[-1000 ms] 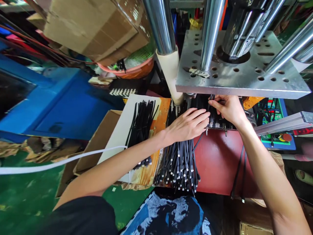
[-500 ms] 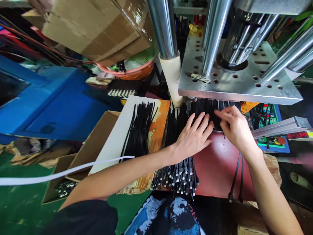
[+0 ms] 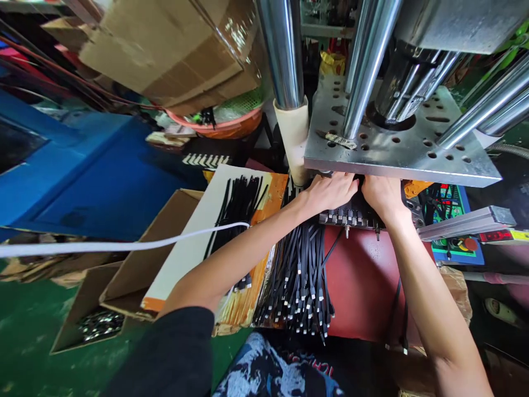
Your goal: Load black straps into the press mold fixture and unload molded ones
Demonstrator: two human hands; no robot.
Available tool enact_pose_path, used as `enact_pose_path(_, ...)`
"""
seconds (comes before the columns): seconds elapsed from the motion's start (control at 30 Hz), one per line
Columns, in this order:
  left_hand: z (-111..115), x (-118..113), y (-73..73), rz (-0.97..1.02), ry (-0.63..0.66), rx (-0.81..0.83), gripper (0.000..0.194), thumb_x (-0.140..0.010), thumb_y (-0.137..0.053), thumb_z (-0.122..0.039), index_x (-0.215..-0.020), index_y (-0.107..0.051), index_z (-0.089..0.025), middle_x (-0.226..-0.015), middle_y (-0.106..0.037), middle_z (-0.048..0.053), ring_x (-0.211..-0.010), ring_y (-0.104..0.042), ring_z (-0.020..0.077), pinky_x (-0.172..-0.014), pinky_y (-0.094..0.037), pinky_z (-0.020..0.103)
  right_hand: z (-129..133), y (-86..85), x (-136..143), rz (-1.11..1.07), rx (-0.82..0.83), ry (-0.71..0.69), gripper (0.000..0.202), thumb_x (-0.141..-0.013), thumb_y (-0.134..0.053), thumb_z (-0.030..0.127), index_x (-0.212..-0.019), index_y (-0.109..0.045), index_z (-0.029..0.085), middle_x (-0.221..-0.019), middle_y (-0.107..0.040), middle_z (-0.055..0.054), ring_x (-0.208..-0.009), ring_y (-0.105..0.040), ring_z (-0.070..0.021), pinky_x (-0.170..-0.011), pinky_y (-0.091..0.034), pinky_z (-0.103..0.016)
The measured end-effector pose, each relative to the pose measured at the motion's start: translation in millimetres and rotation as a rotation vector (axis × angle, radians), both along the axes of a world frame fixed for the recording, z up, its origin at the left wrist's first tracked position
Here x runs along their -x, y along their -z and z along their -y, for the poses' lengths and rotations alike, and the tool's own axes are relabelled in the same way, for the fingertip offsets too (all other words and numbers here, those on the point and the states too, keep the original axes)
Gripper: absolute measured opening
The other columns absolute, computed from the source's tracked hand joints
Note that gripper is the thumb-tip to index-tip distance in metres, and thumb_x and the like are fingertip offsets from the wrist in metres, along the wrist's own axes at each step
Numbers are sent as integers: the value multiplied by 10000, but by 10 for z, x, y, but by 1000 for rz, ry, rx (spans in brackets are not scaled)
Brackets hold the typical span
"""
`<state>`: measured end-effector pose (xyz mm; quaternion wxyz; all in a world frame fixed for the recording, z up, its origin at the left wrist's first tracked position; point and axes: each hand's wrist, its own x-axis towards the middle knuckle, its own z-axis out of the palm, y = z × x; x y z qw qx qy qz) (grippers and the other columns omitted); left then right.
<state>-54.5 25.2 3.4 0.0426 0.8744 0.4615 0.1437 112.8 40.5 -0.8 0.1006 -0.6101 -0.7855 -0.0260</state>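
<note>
My left hand [image 3: 333, 191] lies over the left part of a black mould [image 3: 351, 215], its fingers stretched out flat at the front edge of the steel press plate [image 3: 397, 165]. Beside it, my right hand [image 3: 382, 196] reaches over the right part of the mould, with its fingertips hidden. Small grey-black plugs show along the mould's front row. Below my left forearm hangs a thick bunch of black cables [image 3: 301, 281] with metal-tipped plugs. Another bundle of black cables [image 3: 237, 204] rests on a white board [image 3: 182, 259] to the left.
Steel columns [image 3: 283, 55] rise around the plate. At right are a control panel [image 3: 458, 242] with buttons and a metal bar [image 3: 467, 223]. A red surface [image 3: 355, 281] lies in front of the mould. Open cardboard boxes [image 3: 152, 248] stand at left, near a blue machine [image 3: 103, 176].
Both hands have moved farther in, toward the press plate, and my right hand's fingertips have gone out of sight. The mould's front row of plugs has come into view.
</note>
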Motion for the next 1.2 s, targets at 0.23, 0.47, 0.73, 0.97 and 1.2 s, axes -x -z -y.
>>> enact_pose_path(0.23, 20, 74, -84, 82, 47, -30, 399, -1092, -354, -254, -1266, -684, -110, -1267, -736, 182, -1151, -707, 283, -1004, -526, 414, 170, -168, -21, -85, -5, -35, 467, -937, -393, 92, -1318, -663, 106, -1160, -746, -222, -1101, -662, -360, -955, -517, -496)
enact_pose_path(0.47, 1782, 470, -45, 79, -268, 262, 361, -1048, -570, -469, -873, -681, -174, -862, -734, 73, -821, -709, 229, -766, -529, 344, 2536, 102, -5, -329, 238, 133, 352, -1060, -502, 540, -991, -620, 216, -784, -668, -25, -645, -639, -200, -588, -428, -312)
enact_pose_path(0.73, 2216, 623, -17, 440, -392, 703, 309, -1052, -561, -408, -879, -692, -187, -815, -741, 19, -745, -674, 158, -693, -458, 268, 2921, 452, 507, -287, 415, 69, 237, -1077, -494, 390, -973, -603, 207, -913, -688, -59, -705, -669, -208, -566, -363, -310)
enact_pose_path(0.97, 2787, 731, -31, 805, -321, 1370, 378, -1018, -626, -499, -1178, -728, -171, -1049, -810, 93, -957, -771, 207, -896, -577, 311, 2908, 335, 225, -509, 407, 147, 276, -1079, -463, 358, -919, -633, 212, -840, -685, -39, -728, -641, -197, -676, -412, -306)
enact_pose_path(1.2, 2783, 240, 190, 1755, -499, 1518, 458, -930, -775, -466, -1252, -686, -154, -1060, -796, 105, -991, -767, 198, -937, -578, 318, 3373, -42, -189, -691, 829, -44, 353, -1052, -496, 462, -814, -614, 230, -705, -636, 12, -622, -592, -161, -587, -437, -261)
